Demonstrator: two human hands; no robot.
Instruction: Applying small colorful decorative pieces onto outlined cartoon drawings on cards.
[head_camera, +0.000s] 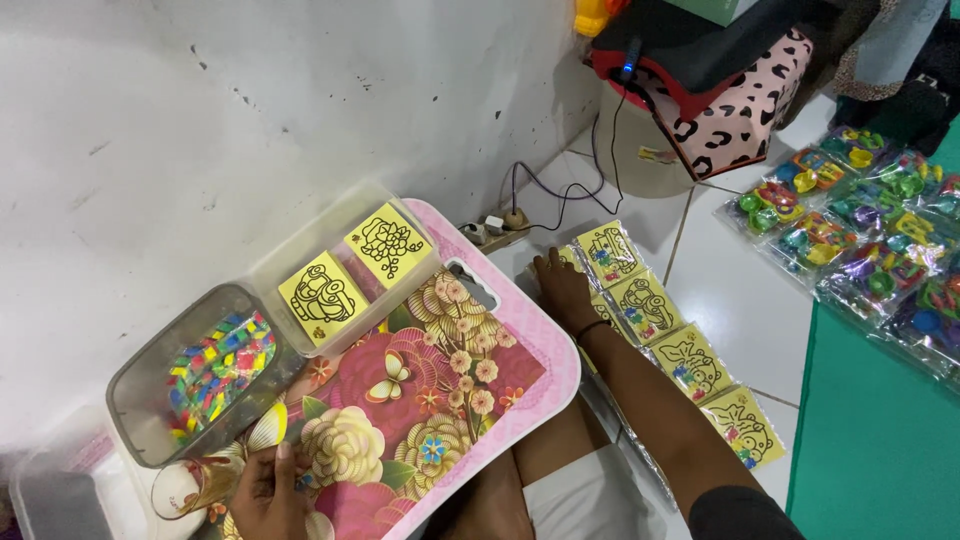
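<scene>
My left hand (268, 492) rests on the flowered pink lap tray (520, 372) at its near left corner, fingers curled beside a small clear cup (185, 488). I cannot tell whether it grips the cup. My right hand (563, 290) reaches past the tray's right edge and presses flat on a row of yellow picture cards in clear bags (660, 330) lying on the white floor tiles. A clear tub (215, 368) on the tray holds several small colourful pieces. Two yellow picture cards (352, 268) lie in a clear lid beside it.
A white wall (250, 110) runs along the left. A power strip with cables (500, 225) sits by the wall. Bagged colourful plastic toys (860, 230) lie on a green mat (880, 440) at the right. A spotted pink cushion (745, 105) stands at the back.
</scene>
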